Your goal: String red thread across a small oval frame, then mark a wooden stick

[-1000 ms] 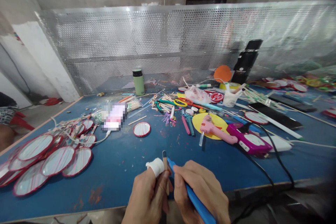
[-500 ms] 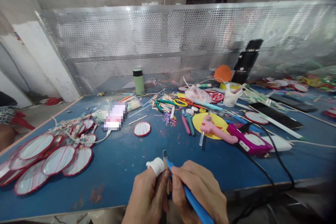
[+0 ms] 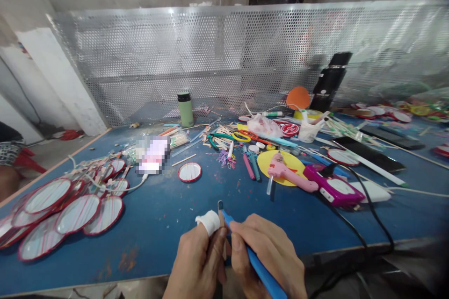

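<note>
Near the table's front edge, my left hand (image 3: 199,259) is closed around a small flat wooden stick (image 3: 221,219), its rounded upper end dark and poking out. A white wrapping (image 3: 209,222) covers one of its fingers. My right hand (image 3: 264,252) grips a blue pen (image 3: 261,268) slantwise, the pen's tip pointing at the stick's upper part. Whether tip and stick touch, I cannot tell. The lower part of the stick is mostly hidden by fingers. Beyond the hands, a round red-rimmed striped disc (image 3: 190,172) lies on the blue table (image 3: 157,224).
Several red-rimmed discs (image 3: 77,214) pile up at left beside a cabled phone (image 3: 153,155). A pink glue gun (image 3: 289,174) lies on a yellow disc, near a purple device (image 3: 333,186). Loose sticks, scissors (image 3: 241,136), a green bottle (image 3: 185,110) and a black flask (image 3: 329,84) stand or lie farther back.
Almost nothing differs. My right hand and the blue pen have shifted very slightly to the right; my left hand and the stick stay in place.
</note>
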The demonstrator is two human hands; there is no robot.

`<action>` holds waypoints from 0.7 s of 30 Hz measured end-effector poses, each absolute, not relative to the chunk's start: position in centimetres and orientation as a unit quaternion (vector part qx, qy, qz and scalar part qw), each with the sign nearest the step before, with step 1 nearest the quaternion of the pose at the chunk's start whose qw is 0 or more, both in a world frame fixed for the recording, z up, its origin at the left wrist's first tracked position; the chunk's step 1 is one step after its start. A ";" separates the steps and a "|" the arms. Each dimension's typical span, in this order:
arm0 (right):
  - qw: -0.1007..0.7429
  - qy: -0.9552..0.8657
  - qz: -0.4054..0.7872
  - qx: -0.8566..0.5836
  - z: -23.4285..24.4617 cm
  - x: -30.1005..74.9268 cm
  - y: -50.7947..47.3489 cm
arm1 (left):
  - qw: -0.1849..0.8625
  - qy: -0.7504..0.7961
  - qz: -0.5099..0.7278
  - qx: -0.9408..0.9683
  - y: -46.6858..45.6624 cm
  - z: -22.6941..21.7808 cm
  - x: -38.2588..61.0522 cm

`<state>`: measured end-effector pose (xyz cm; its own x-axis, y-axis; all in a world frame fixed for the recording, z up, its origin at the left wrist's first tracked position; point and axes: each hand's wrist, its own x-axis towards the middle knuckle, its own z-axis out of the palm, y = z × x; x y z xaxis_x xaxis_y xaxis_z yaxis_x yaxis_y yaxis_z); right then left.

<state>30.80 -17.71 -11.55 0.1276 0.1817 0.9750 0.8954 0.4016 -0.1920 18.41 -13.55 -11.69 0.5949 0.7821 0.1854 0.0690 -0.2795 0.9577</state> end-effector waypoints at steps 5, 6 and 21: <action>0.580 -0.601 -0.293 -0.465 -11.2 30.9 -18.1 | 0.522 0.288 0.321 0.736 -13.4 -11.8 18.3; 0.569 -0.612 -0.285 -0.470 -11.1 30.9 -18.2 | 0.523 0.286 0.318 0.737 -13.4 -11.8 18.3; 0.541 -0.640 -0.261 -0.479 -10.8 31.2 -19.0 | 0.524 0.281 0.326 0.736 -13.4 -11.8 18.3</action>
